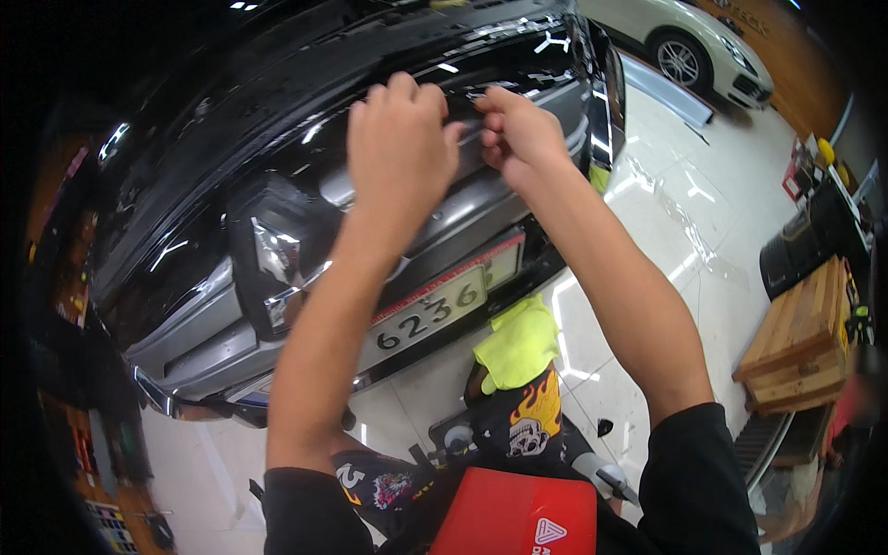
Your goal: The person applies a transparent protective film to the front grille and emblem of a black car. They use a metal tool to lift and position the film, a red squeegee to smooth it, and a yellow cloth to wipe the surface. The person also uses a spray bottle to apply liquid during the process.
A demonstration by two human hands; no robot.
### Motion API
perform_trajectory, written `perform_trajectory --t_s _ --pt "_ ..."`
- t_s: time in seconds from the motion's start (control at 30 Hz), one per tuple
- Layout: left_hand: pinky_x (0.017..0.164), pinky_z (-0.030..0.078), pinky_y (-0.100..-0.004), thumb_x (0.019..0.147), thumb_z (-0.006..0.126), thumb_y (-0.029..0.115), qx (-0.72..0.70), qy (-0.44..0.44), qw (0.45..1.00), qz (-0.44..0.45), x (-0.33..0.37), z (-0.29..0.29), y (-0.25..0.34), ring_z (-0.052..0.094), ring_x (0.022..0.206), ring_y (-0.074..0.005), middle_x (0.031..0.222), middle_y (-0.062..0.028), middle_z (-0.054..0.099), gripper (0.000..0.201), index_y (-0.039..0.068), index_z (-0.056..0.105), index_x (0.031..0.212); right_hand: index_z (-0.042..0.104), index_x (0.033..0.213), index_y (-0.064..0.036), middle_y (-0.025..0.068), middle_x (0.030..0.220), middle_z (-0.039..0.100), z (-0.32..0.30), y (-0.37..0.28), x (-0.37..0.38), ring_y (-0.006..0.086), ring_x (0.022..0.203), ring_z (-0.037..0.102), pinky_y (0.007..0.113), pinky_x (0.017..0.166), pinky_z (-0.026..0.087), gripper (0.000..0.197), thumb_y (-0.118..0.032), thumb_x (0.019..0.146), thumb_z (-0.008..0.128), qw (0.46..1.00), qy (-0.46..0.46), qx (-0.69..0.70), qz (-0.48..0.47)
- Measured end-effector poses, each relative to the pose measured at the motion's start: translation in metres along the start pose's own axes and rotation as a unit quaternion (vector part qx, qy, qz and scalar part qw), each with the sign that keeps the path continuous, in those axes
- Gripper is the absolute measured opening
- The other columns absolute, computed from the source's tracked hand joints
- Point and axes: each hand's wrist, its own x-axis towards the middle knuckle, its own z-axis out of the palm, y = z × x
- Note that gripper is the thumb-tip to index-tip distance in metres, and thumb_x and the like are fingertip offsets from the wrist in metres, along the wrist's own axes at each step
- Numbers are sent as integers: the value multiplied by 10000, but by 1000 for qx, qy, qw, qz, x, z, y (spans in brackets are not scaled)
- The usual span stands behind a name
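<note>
My left hand (pixel 402 139) is raised over the front of a glossy black car (pixel 231 139), back toward me and slightly smeared. Its thumb sticks out to the right, while the fingertips are hidden behind the knuckles. A little to its right is my right hand (pixel 520 134), thumb and forefinger pinched together and the other fingers curled in. Something tiny and dark shows at that pinch, too small to name. A gap separates the hands. Below them lie a silver grey trim strip (pixel 462 211) and a licence plate (pixel 430 314).
A yellow-green cloth (pixel 520 344) is draped over my knee. A red flat-faced item (pixel 518 513) is at my lap. On the right stand a wooden crate (pixel 795 333) and a black bin (pixel 800 245). A pale car (pixel 689 46) is parked at the far right on the tiled floor (pixel 684 240).
</note>
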Motion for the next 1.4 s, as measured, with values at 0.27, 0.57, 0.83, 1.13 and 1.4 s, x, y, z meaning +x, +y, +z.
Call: perform_trajectory --t_s 0.27,0.57,0.83,1.13,1.4 --pt "755 461 -413 780 771 180 144 37 988 26 6 11 3 663 851 -253 948 -74 625 169 97 682 897 705 942 -76 -69 627 465 -9 6 10 83 514 466 259 480 343 124 -181 895 750 999 -39 -4 -3" --pt "750 428 -390 750 759 154 167 -27 984 60 1 -8 14 667 831 -229 857 -64 698 107 100 736 840 668 853 -112 -60 635 531 -8 12 -7 75 538 516 246 495 382 162 -221 933 758 996 -62 -59 -31" --pt "789 443 -396 797 739 198 131 -35 990 25 0 -12 25 635 978 -232 964 -58 677 182 95 742 947 629 756 -112 -31 633 551 -9 22 -3 85 505 521 242 458 383 244 -201 961 728 995 -81 -41 -41" --pt "766 433 -383 810 754 134 63 43 992 101 -11 0 -3 587 903 -219 917 -10 598 233 125 802 1038 738 914 -40 -16 651 577 -15 17 -12 109 527 527 259 488 442 154 -184 970 734 993 -109 -29 -21" --pt "759 429 -381 812 826 120 59 53 995 61 -15 2 -1 576 882 -221 892 -12 596 175 129 827 987 770 1184 -74 70 753 718 -41 16 -1 218 623 689 332 593 556 266 -124 947 659 805 -68 -385 -446"
